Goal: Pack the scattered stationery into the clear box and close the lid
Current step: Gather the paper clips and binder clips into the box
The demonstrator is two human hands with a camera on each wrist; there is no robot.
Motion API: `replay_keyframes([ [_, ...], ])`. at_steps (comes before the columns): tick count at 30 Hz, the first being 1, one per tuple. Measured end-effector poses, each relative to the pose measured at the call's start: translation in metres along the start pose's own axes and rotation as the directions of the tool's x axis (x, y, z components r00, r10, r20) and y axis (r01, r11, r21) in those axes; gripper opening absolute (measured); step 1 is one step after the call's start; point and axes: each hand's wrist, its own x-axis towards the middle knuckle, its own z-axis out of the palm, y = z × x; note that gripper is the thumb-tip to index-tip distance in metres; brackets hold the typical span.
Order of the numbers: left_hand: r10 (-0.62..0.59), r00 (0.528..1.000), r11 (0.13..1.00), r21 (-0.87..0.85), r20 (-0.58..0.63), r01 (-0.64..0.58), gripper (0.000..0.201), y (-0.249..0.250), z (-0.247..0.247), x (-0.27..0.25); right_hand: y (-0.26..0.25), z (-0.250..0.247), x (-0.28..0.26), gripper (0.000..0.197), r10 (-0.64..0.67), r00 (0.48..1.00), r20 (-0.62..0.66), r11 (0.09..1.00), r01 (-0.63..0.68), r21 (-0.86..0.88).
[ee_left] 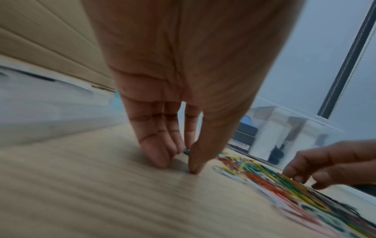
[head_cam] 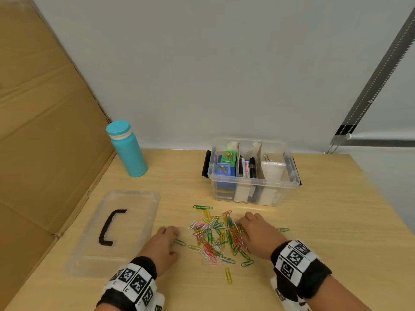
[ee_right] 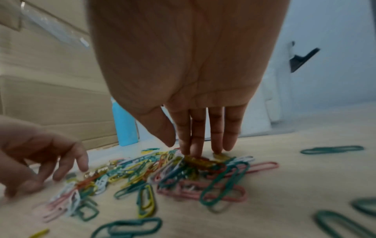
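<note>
A pile of coloured paper clips (head_cam: 215, 236) lies scattered on the wooden table in front of the clear box (head_cam: 253, 181). The box stands open and holds markers, small blue and green cases and white items in card-divided sections. My left hand (head_cam: 167, 237) is at the pile's left edge, fingers (ee_left: 156, 154) straight and tips down on the table, holding nothing. My right hand (head_cam: 253, 230) is at the pile's right edge, its straight fingers (ee_right: 195, 145) resting on the clips (ee_right: 183, 173). The clear lid (head_cam: 134, 212) with a black handle (head_cam: 110, 227) lies flat to the left.
A teal bottle (head_cam: 126, 149) stands at the back left beside a cardboard wall (head_cam: 45, 131). Stray clips lie apart from the pile: a yellow one (head_cam: 228, 275) near me, a green one (head_cam: 283, 229) to the right. The table (head_cam: 336, 221) ends at the right.
</note>
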Motion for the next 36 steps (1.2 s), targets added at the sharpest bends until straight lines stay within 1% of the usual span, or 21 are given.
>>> replay_keyframes([
  [2, 0.063, 0.998, 0.997, -0.053, 0.005, -0.063, 0.04, 0.011, 0.008, 0.003, 0.004, -0.005, -0.014, 0.039, 0.023, 0.999, -0.031, 0.998, -0.021, 0.063],
  [3, 0.096, 0.995, 0.993, -0.069, 0.005, -0.095, 0.038, 0.017, 0.011, 0.006, 0.007, -0.008, -0.021, 0.043, 0.059, 0.997, -0.045, 0.995, -0.055, 0.08],
  [4, 0.121, 0.993, 0.99, -0.073, -0.002, -0.121, 0.037, 0.024, 0.012, 0.01, 0.01, -0.011, -0.028, 0.052, 0.112, 0.993, -0.044, 0.99, -0.108, 0.093],
  [6, 0.143, 0.988, 0.987, -0.066, -0.055, -0.146, 0.035, 0.037, 0.007, 0.021, 0.02, -0.017, -0.042, 0.078, 0.252, 0.968, 0.006, 0.963, -0.251, 0.097],
  [8, 0.164, 0.974, 0.986, -0.012, -0.158, -0.168, 0.039, 0.046, -0.003, 0.034, 0.032, -0.02, -0.054, 0.099, 0.387, 0.918, 0.085, 0.917, -0.393, 0.068],
  [9, 0.179, 0.964, 0.984, 0.021, -0.198, -0.178, 0.044, 0.05, -0.008, 0.041, 0.038, -0.021, -0.058, 0.105, 0.436, 0.895, 0.098, 0.897, -0.441, 0.038],
  [10, 0.19, 0.959, 0.982, 0.049, -0.209, -0.184, 0.049, 0.052, -0.011, 0.049, 0.042, -0.02, -0.06, 0.11, 0.466, 0.88, 0.089, 0.883, -0.469, 0.006],
  [11, 0.191, 0.962, 0.981, 0.074, -0.193, -0.18, 0.054, 0.055, -0.013, 0.057, 0.044, -0.018, -0.06, 0.113, 0.482, 0.873, 0.076, 0.876, -0.482, -0.009],
  [14, 0.142, 0.989, 0.98, 0.148, -0.044, -0.134, 0.06, 0.062, -0.008, 0.072, 0.037, -0.009, -0.055, 0.116, 0.465, 0.879, 0.103, 0.873, -0.475, 0.109],
  [16, 0.118, 0.993, 0.971, 0.208, 0.025, -0.12, 0.061, 0.066, 0.003, 0.072, 0.024, -0.001, -0.052, 0.123, 0.384, 0.915, 0.126, 0.904, -0.401, 0.149],
  [18, 0.151, 0.987, 0.956, 0.248, 0.046, -0.158, 0.059, 0.07, 0.013, 0.066, 0.009, 0.004, -0.051, 0.125, 0.268, 0.951, 0.156, 0.939, -0.294, 0.179],
  [20, 0.207, 0.976, 0.949, 0.229, 0.064, -0.216, 0.054, 0.072, 0.018, 0.056, 0.003, 0.0, -0.052, 0.125, 0.212, 0.959, 0.186, 0.939, -0.253, 0.233],
  [22, 0.24, 0.97, 0.953, 0.182, 0.041, -0.244, 0.052, 0.07, 0.015, 0.045, 0.009, -0.009, -0.056, 0.117, 0.222, 0.961, 0.165, 0.938, -0.257, 0.233],
  [23, 0.24, 0.971, 0.956, 0.169, 0.018, -0.239, 0.055, 0.066, 0.012, 0.039, 0.015, -0.013, -0.06, 0.109, 0.254, 0.956, 0.148, 0.94, -0.28, 0.195],
  [24, 0.228, 0.974, 0.96, 0.17, -0.005, -0.223, 0.061, 0.062, 0.007, 0.033, 0.023, -0.017, -0.065, 0.106, 0.305, 0.941, 0.147, 0.935, -0.325, 0.138],
  [26, 0.171, 0.985, 0.966, 0.2, -0.016, -0.165, 0.076, 0.051, 0.0, 0.023, 0.036, -0.022, -0.075, 0.117, 0.443, 0.872, 0.209, 0.888, -0.459, 0.03],
  [27, 0.137, 0.991, 0.968, 0.213, -0.001, -0.133, 0.082, 0.046, -0.002, 0.019, 0.04, -0.023, -0.078, 0.124, 0.485, 0.837, 0.252, 0.863, -0.505, 0.015],
  [29, 0.091, 0.995, 0.976, 0.194, 0.049, -0.099, 0.091, 0.04, -0.001, 0.015, 0.041, -0.02, -0.08, 0.131, 0.49, 0.814, 0.312, 0.841, -0.536, 0.075],
  [31, 0.089, 0.993, 0.986, 0.131, 0.08, -0.099, 0.096, 0.04, 0.004, 0.017, 0.03, -0.014, -0.074, 0.131, 0.449, 0.828, 0.336, 0.839, -0.52, 0.159],
  [34, 0.107, 0.99, 0.992, 0.06, 0.088, -0.113, 0.097, 0.052, 0.012, 0.024, 0.003, -0.005, -0.055, 0.119, 0.372, 0.884, 0.284, 0.877, -0.435, 0.204],
  [36, 0.125, 0.988, 0.991, 0.035, 0.091, -0.129, 0.095, 0.062, 0.017, 0.03, -0.014, 0.001, -0.039, 0.113, 0.351, 0.903, 0.249, 0.892, -0.403, 0.204],
])
